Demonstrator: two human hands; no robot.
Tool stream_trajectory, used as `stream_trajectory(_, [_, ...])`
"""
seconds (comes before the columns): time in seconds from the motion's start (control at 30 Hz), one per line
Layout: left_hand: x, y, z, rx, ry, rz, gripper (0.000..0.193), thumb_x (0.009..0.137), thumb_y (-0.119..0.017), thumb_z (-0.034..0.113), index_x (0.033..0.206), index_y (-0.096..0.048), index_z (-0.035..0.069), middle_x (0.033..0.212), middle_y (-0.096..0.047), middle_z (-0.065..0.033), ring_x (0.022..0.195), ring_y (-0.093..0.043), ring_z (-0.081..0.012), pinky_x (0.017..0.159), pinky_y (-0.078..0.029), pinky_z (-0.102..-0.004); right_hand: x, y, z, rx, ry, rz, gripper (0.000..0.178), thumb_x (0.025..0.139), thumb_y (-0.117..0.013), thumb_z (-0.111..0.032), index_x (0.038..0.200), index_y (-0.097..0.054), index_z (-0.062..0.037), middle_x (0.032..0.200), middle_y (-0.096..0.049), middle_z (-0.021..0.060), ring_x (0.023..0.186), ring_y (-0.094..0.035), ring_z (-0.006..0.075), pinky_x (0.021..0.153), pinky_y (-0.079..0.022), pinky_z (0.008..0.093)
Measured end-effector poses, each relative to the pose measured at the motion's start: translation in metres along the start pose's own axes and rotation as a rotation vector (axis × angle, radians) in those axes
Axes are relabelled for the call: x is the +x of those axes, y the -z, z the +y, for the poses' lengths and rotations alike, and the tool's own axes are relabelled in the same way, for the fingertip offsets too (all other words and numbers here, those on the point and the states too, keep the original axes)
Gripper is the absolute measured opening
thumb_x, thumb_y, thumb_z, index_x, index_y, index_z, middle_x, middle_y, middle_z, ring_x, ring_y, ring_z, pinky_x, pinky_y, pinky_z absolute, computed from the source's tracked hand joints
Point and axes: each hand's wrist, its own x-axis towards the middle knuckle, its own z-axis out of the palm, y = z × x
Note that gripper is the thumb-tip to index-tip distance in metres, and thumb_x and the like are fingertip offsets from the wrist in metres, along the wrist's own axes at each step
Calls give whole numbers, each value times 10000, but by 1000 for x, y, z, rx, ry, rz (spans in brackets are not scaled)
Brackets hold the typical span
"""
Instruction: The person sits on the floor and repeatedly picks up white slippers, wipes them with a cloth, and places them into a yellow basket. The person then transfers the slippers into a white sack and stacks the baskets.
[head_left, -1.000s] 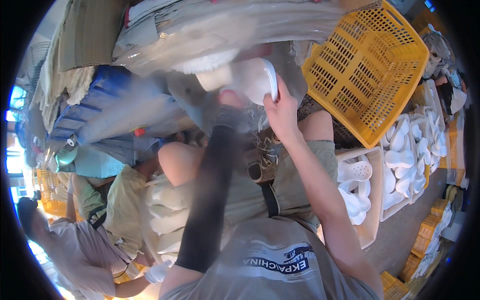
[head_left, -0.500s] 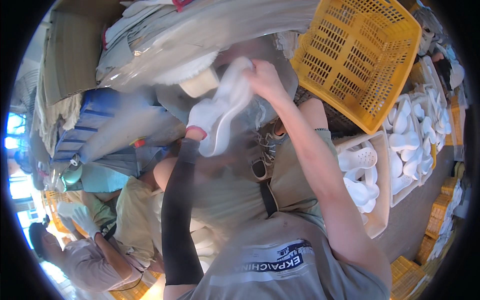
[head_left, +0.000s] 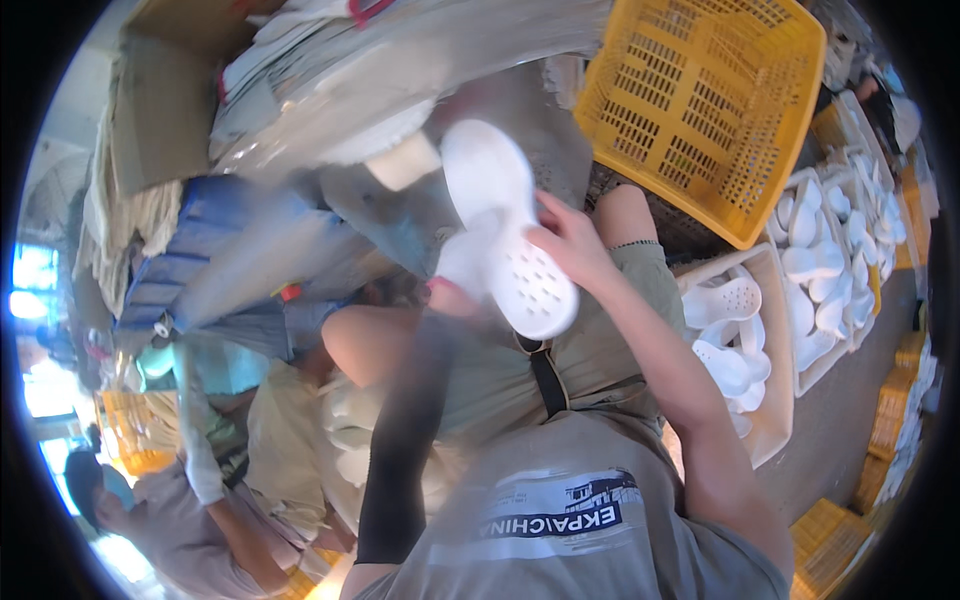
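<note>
A white foam clog (head_left: 490, 175), dotted with small holes across its lower end, is held slanted above my lap. My left hand (head_left: 466, 262), in a white glove with a pink cuff, grips it at the narrow middle from the left; its fingers are partly blurred. My bare right hand (head_left: 570, 242) has its fingers closed on the clog's right edge. Just beyond, to the left of the clog's upper end, is a cream block (head_left: 403, 162), blurred.
A yellow crate (head_left: 598, 110) stands at the far right. Right of my legs, a pale bin (head_left: 778, 410) holds several white clogs, with more piled beyond. Plastic-covered material (head_left: 400, 75) lies ahead. A co-worker (head_left: 185, 520) sits at the left, one gloved arm raised.
The clog has turned from edge-on to show its holed face, and swung down to the right. My right hand has moved from its top to its side. The co-worker's gloved hands have shifted.
</note>
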Motion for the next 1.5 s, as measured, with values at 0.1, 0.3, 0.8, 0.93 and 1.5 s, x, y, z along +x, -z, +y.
stream_trajectory(0.1, [-19, -26, 26, 372, 144, 41, 331, 941, -626, 76, 1258, -671, -10, 1174, -729, -175, 1127, -689, -314, 943, -547, -372, -7, 34, 21, 322, -323, -174, 512, 888, -649, -233, 1306, -616, 60, 1059, -734, 152, 924, -736, 211, 809, -582, 314])
stream_trajectory(0.3, [3, -72, 116, 364, 505, 557, 435, 920, -587, 174, 1233, -616, -127, 1099, -724, -233, 859, -737, -335, 750, -613, -400, 25, 43, 52, 682, -651, -312, 288, 899, -622, -232, 1067, -694, -9, 973, -733, 88, 816, -713, 205, 750, -571, 342])
stream_trajectory(0.8, [-13, -48, 106, 527, 495, 779, 606, 928, -655, 498, 1092, -699, -84, 879, -724, -165, 767, -676, -241, 755, -543, -371, 19, -13, 78, 705, -572, -415, 350, 909, -626, -277, 1113, -679, 4, 1004, -715, 110, 857, -697, 184, 767, -553, 333])
stream_trajectory(0.93, [-57, -64, 112, 390, 290, 746, 534, 907, -720, 443, 1072, -704, -64, 918, -730, -127, 827, -703, -233, 756, -554, -348, -18, -17, 75, 647, -446, -476, 417, 887, -620, -263, 1172, -669, 38, 1032, -711, 120, 849, -686, 194, 784, -546, 333])
stream_trajectory(1.5, [63, 63, -122, -367, -119, 405, 466, 1077, -401, 217, 1489, -469, 10, 1467, -549, -159, 1374, -499, -305, 1200, -348, -391, -40, -79, -25, -454, 149, -99, 488, 784, -861, -145, 1177, -641, 43, 1019, -758, 190, 918, -743, 272, 851, -579, 402])
